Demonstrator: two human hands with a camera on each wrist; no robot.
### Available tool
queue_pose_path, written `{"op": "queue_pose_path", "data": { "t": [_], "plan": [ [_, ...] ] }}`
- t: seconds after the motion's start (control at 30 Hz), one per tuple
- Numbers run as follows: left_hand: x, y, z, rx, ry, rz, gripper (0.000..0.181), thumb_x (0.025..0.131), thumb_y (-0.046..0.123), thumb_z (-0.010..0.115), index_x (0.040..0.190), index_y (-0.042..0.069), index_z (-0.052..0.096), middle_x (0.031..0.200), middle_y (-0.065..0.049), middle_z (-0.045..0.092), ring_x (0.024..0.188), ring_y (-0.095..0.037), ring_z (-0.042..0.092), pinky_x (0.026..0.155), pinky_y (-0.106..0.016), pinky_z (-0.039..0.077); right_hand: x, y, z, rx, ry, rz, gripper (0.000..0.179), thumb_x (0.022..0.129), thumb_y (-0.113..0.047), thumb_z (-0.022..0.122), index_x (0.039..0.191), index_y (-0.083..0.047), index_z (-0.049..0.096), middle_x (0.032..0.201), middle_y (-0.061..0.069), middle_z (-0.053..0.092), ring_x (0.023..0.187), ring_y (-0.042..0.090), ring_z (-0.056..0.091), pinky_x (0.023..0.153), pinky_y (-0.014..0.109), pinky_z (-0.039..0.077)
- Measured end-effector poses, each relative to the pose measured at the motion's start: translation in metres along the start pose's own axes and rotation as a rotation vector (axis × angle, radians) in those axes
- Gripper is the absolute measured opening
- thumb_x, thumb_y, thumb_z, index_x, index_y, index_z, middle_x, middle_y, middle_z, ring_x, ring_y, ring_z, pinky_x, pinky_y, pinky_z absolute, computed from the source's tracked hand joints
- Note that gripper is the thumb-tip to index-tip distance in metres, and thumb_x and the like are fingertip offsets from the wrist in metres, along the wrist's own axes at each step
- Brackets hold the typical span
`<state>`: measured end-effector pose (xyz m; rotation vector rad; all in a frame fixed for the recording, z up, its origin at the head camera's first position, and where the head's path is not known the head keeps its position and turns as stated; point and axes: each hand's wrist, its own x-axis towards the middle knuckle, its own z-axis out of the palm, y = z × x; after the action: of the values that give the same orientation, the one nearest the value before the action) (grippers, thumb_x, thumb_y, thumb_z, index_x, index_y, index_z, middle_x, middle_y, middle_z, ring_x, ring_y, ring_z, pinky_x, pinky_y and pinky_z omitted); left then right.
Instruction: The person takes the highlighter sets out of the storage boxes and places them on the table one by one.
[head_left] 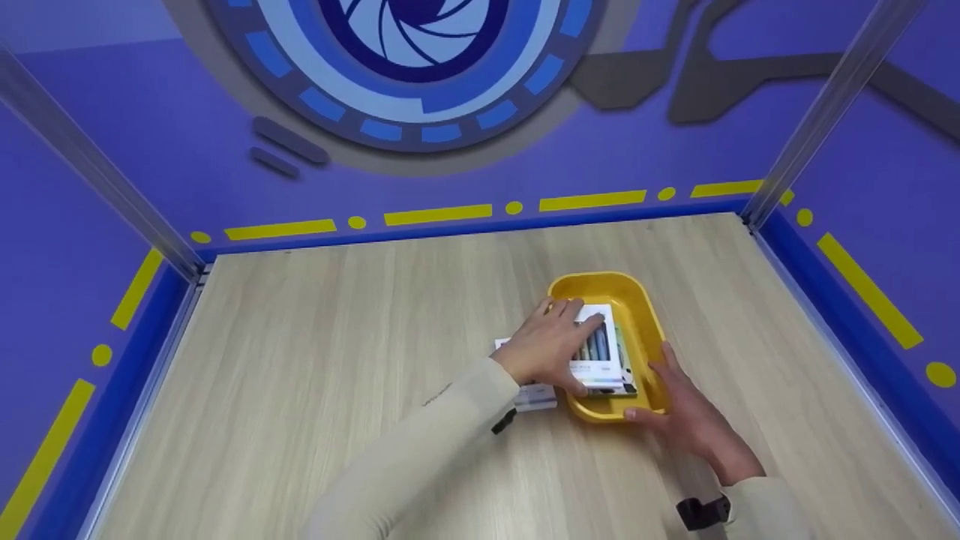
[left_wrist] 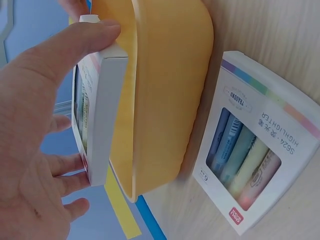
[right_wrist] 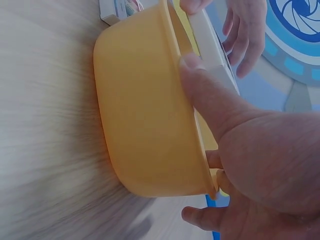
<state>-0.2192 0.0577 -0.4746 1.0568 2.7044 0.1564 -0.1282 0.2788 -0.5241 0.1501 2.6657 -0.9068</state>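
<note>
My left hand holds a white windowed box of highlighters over the yellow plastic bin. In the left wrist view, the thumb lies along one edge of this tilted box and the fingers are on its opposite side. My right hand grips the bin's near right corner, its thumb on the rim in the right wrist view. Below the held box, a flat item with green and black-and-white print lies in the bin, mostly hidden. A second highlighter box lies on the table, left of the bin.
The light wood-grain table extends widely to the left of the bin. Blue-purple panels with yellow markings enclose its back and sides. A metal post stands at the back right corner.
</note>
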Motion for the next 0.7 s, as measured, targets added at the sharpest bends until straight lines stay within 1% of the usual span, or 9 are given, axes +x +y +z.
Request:
{"op": "queue_pose_path", "data": {
  "t": [0.23,0.47,0.6,0.7],
  "plan": [
    [-0.0024,-0.0031,-0.0004,0.017,0.007,0.005,0.102,0.063,0.065,0.067,0.144,0.041,0.010,0.155,0.006,0.004,0.142,-0.016,0.010,0.117,-0.037,0.002,-0.0005,-0.0005,0.0001,0.006,-0.006,-0.005,0.101,0.073,-0.057,0.065,0.147,-0.013,0.014,0.154,0.004,-0.018,0.138,0.042,0.009,0.105,0.061,0.020],
    [-0.0041,-0.0062,-0.0005,0.018,-0.002,-0.001,0.101,0.064,0.064,0.068,0.144,0.039,0.012,0.155,0.004,0.004,0.142,-0.017,0.011,0.118,-0.037,0.004,0.0005,-0.0009,0.0007,0.020,-0.006,0.007,0.104,0.071,-0.059,0.065,0.148,-0.019,0.008,0.153,-0.001,-0.020,0.139,0.040,0.008,0.106,0.060,0.020],
    [-0.0037,-0.0065,-0.0003,0.018,-0.016,-0.006,0.102,0.063,0.065,0.068,0.144,0.039,0.011,0.155,0.003,0.005,0.141,-0.017,0.011,0.118,-0.037,0.005,0.0010,-0.0002,0.0008,0.020,-0.006,0.007,0.106,0.070,-0.061,0.064,0.148,-0.020,0.007,0.153,0.000,-0.020,0.139,0.040,0.008,0.106,0.060,0.020],
    [-0.0034,-0.0067,0.0007,0.027,-0.015,-0.009,0.103,0.062,0.066,0.068,0.144,0.039,0.012,0.155,0.003,0.007,0.140,-0.017,0.014,0.118,-0.037,0.007,0.0016,-0.0005,0.0005,0.025,-0.012,0.018,0.108,0.068,-0.064,0.064,0.148,-0.019,0.007,0.153,0.001,-0.020,0.139,0.041,0.007,0.106,0.061,0.019]
  ]
}}
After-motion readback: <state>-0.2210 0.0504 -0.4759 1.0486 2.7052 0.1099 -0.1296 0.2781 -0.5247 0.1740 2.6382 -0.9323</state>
